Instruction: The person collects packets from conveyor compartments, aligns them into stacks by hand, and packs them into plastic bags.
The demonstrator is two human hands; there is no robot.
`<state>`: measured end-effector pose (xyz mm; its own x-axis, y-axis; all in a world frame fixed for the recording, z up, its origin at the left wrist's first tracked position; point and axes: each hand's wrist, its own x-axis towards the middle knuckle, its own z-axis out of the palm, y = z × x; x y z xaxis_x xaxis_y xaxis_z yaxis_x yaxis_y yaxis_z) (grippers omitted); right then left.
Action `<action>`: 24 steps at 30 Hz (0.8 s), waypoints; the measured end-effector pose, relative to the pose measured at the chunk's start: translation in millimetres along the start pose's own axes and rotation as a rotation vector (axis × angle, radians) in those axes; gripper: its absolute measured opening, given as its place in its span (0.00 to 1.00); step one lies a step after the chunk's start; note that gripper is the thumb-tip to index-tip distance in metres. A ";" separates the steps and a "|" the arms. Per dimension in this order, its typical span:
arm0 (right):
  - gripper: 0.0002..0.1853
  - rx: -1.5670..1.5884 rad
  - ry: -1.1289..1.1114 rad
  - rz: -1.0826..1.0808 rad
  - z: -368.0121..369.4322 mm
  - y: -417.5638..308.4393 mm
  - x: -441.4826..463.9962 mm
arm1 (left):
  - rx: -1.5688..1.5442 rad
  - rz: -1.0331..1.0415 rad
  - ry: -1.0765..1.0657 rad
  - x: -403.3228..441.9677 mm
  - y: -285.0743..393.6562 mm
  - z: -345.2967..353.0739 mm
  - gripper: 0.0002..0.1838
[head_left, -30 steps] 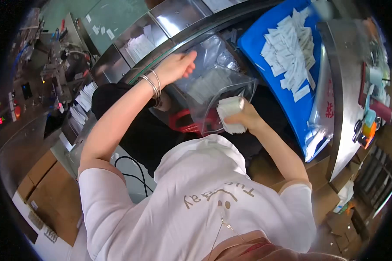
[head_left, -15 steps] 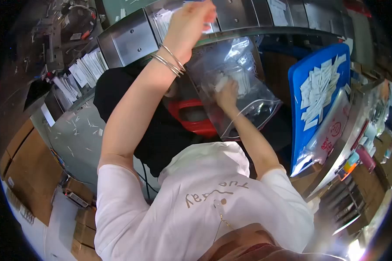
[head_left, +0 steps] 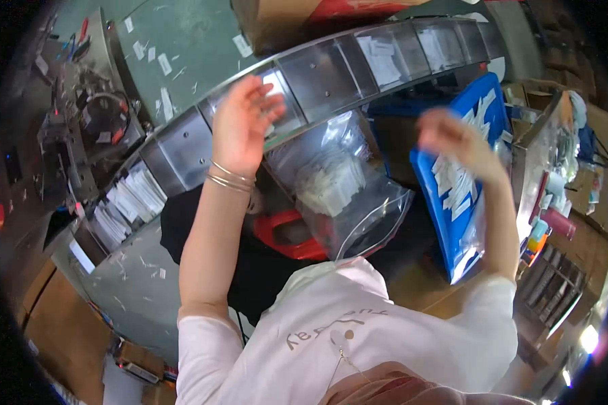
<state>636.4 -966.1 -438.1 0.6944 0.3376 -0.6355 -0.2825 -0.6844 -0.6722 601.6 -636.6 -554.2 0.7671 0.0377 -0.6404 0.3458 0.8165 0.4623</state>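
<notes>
My left hand (head_left: 245,115) is raised over the row of metal compartments (head_left: 182,143), its fingers apart and nothing visible in them. My right hand (head_left: 458,142) is at the near left side of the blue tray (head_left: 446,233), smeared by motion, so its fingers are unclear. Many loose white paper slips (head_left: 457,177) lie on the tray, which stands tilted. Between my arms a clear plastic zip bag (head_left: 378,223) lies with its mouth toward me. A pile of white slips or packets (head_left: 334,183) shows inside it.
Stacks of white slips (head_left: 132,199) stand in the left compartments. A red object (head_left: 290,233) sits by the bag. Cardboard boxes (head_left: 67,324) are at lower left, another cardboard box (head_left: 290,20) beyond the metal row. A cluttered shelf (head_left: 540,162) stands at right.
My right hand has left the bag and moved right to the blue tray. My left hand stays over the metal row, its fingers now spread. The camera view has shifted.
</notes>
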 end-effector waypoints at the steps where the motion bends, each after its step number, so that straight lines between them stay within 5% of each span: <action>1: 0.20 -0.090 0.259 -0.157 -31.9 18.8 31.6 | 0.014 -0.008 -0.008 2.2 -5.3 3.4 0.12; 4: 0.16 -0.375 0.741 -0.153 -121.9 80.0 123.9 | 0.072 -0.044 0.019 3.9 -11.6 16.1 0.12; 6: 0.14 -0.530 0.684 -0.045 -139.1 95.7 155.5 | 0.079 -0.045 -0.004 10.5 -15.8 17.5 0.11; 10: 0.17 -0.309 0.462 0.068 -138.1 123.8 196.8 | 0.108 -0.088 -0.014 23.1 -25.1 19.9 0.11; 12: 0.15 -0.237 0.489 0.070 -138.9 134.9 199.8 | 0.112 -0.117 -0.020 25.3 -26.9 24.5 0.12; 14: 0.13 -0.567 0.672 0.045 -134.0 123.5 188.9 | 0.130 -0.132 -0.023 26.6 -29.5 27.5 0.12; 16: 0.09 -0.387 0.716 -0.013 -139.0 126.9 178.7 | 0.125 -0.157 -0.048 28.1 -33.2 25.2 0.12; 18: 0.12 -0.241 0.872 0.005 -143.7 124.4 170.1 | 0.129 -0.156 -0.043 27.2 -36.3 24.2 0.12; 20: 0.18 -0.350 0.779 0.015 -152.3 131.8 171.6 | 0.138 -0.171 -0.042 29.1 -40.9 20.7 0.12; 22: 0.32 -0.859 0.780 -0.103 -157.1 133.7 183.1 | 0.146 -0.174 -0.045 28.8 -42.0 22.0 0.12; 24: 0.39 -0.781 0.734 -0.105 -157.9 131.7 198.9 | 0.152 -0.181 -0.043 29.9 -43.4 22.6 0.12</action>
<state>841.8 -1091.2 -593.0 0.9916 0.1259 -0.0307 0.1216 -0.9857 -0.1166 621.7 -683.9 -579.6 0.7062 -0.1285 -0.6963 0.5549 0.7112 0.4316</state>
